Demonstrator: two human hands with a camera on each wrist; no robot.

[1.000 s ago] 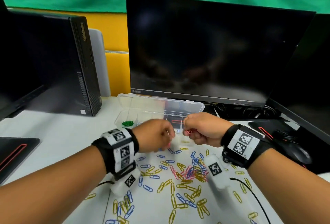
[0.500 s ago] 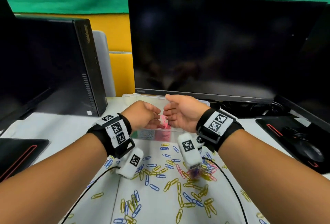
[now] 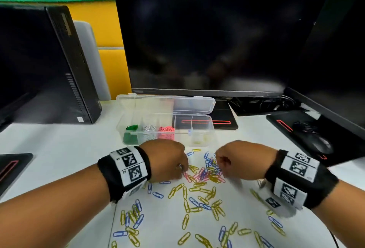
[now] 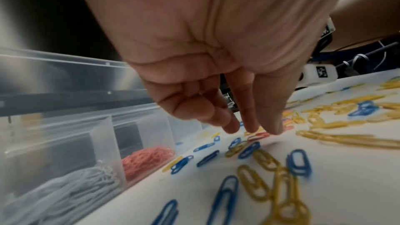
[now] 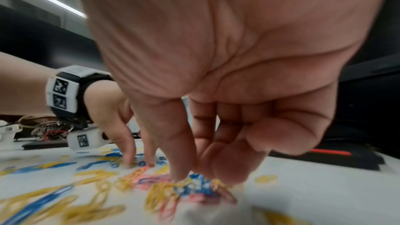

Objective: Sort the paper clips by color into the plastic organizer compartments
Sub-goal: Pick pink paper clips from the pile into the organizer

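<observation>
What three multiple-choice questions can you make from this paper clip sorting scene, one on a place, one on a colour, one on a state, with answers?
1. Where do the green clips lie in the organizer?
A. leftmost compartment
B. rightmost compartment
C. on the lid

2. What colour are the clips right of the white clips?
A. blue
B. pink-red
C. black

3. How is the organizer's lid?
A. shut
B. open
C. removed

Answers:
1 A, green fills the left end in the head view.
2 B, the pink-red heap sits beside the white one.
3 B, the clear lid stands behind the open compartments.
</observation>
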